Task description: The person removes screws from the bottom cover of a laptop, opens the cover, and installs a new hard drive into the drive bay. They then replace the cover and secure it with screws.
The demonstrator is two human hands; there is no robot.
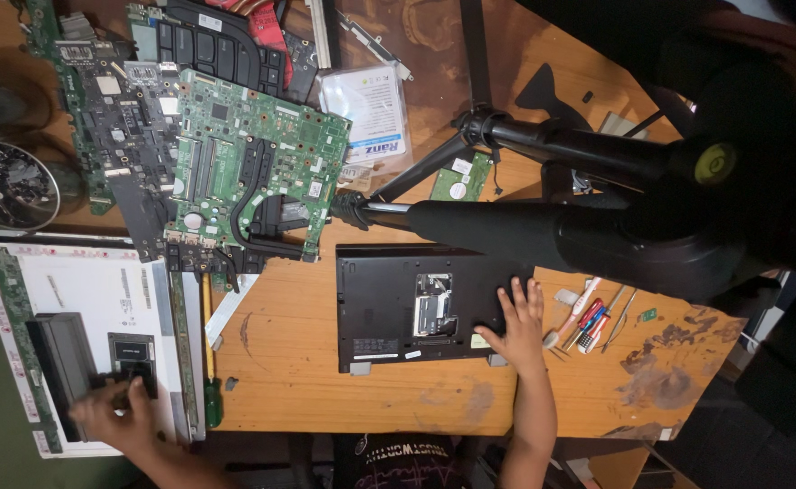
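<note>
My right hand (515,321) lies flat with fingers spread on the right end of a black laptop base (389,308), which sits upside down on the wooden table (289,380). A silver opening (434,303) shows in the base just left of that hand. My left hand (113,415) is blurred at the lower left, over a white display panel (81,290). Its fingers touch a small black part (133,355) beside a long black bar (61,362). The blur hides whether it grips the part.
A green motherboard (253,172), a darker board (108,118) and a keyboard (217,41) lie at the back left. A black tripod (552,226) spans the right half. Small screwdrivers (588,317) lie right of the base, a green screwdriver (209,389) by the panel, a metal bowl (9,186) far left.
</note>
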